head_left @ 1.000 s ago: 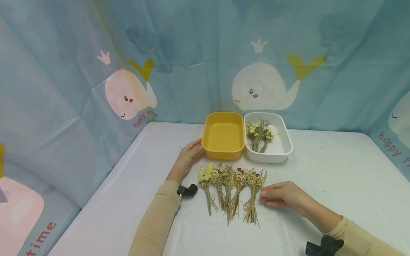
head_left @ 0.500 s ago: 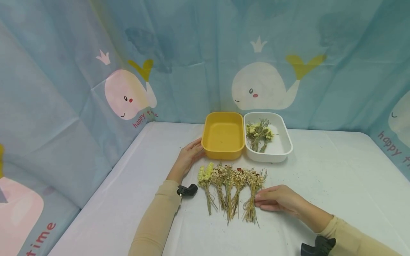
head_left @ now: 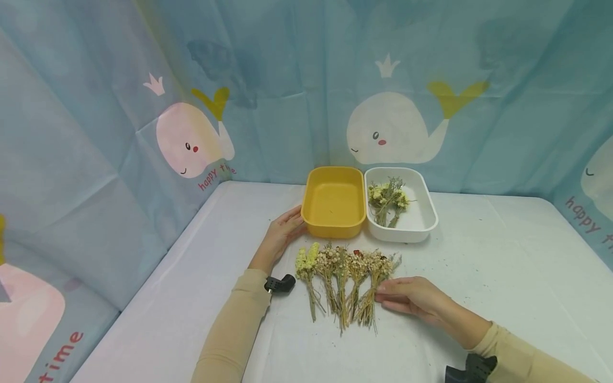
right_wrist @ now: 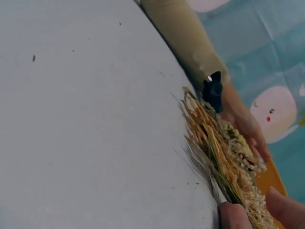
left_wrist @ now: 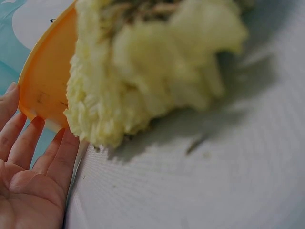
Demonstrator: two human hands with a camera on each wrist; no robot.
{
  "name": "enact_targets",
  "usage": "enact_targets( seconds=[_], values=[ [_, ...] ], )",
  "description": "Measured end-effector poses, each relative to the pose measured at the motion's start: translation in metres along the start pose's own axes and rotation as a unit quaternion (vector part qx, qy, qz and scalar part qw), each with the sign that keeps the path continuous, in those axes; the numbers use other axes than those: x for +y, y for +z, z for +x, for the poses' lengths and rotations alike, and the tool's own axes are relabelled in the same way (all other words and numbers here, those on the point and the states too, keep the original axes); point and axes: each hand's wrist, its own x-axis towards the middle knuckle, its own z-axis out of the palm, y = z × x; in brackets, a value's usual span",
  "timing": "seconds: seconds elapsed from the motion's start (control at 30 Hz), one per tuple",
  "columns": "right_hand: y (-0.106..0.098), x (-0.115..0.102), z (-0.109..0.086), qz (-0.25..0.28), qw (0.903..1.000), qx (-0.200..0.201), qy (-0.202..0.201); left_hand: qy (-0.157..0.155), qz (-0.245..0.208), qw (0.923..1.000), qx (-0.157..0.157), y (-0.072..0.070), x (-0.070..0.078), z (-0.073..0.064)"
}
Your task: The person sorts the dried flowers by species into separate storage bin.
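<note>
My left hand [head_left: 283,230] rests against the left side of the yellow bin [head_left: 334,232], its extended fingers [left_wrist: 25,143] touching the wall. Several dried flower bunches [head_left: 341,276] lie side by side on the table, heads toward the bins. The leftmost has yellow blooms [head_left: 307,259] and looms large in the left wrist view. My right hand [head_left: 415,299] touches the stems of the rightmost bunch [head_left: 371,300] from the right with nearly straight fingers. In the right wrist view, thumb [right_wrist: 285,209] and a finger [right_wrist: 233,217] are beside that bunch, apart from each other.
Beside the yellow bin stands a white bin [head_left: 419,231] holding yellow-green dried flowers [head_left: 387,199]. A blue whale-print curtain [head_left: 287,133] hangs behind and left of the white table [head_left: 498,255]. Small plant crumbs lie scattered on it.
My right hand has moved left to the rightmost bunch, whose stems have shifted left against the neighbouring bunches. The left hand and both bins stay put.
</note>
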Motion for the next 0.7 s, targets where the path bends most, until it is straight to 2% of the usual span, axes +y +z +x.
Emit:
enact_targets(
  seconds=[0.4, 0.7],
  values=[
    [0.012, 0.004, 0.004, 0.037, 0.9964, 0.074, -0.017, 0.001, -0.004, 1.0000, 0.002, 0.001, 0.001, 0.000],
    [0.015, 0.005, 0.005, 0.059, 0.9937, 0.093, -0.021, 0.000, -0.007, 1.0000, 0.001, 0.001, 0.001, -0.001]
  ],
)
